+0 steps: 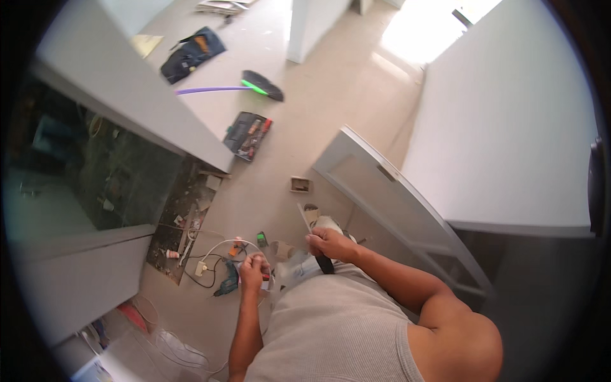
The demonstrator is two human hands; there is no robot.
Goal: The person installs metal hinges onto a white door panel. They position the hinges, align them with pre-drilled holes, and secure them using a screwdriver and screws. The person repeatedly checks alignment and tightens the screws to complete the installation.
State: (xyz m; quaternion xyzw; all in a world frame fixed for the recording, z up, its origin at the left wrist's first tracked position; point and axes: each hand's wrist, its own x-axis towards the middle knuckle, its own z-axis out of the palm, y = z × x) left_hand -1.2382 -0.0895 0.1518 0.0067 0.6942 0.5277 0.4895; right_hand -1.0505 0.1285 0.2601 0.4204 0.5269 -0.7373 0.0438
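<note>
My left hand [252,272] is closed in a pinch at a thin white cable [224,242], which arcs from a pale plug or socket [200,268] on the floor. My right hand [331,245], to its right in front of my body, is closed around a knife-like tool. The tool has a black handle [325,263] and a narrow pale blade [304,217] that sticks out past my fingers. Beside my left hand, a teal power drill [227,280] lies on the floor. An orange-handled item [235,247] and a small device with a green screen [261,239] lie just beyond.
A white door panel [388,191] leans at right beside a large white cabinet [509,127]. Ahead lie an open toolbox [249,135], a broom head [262,86] and a dark bag [193,54]. A small box [300,184] sits mid-floor. Debris fills a floor recess [172,229] at left.
</note>
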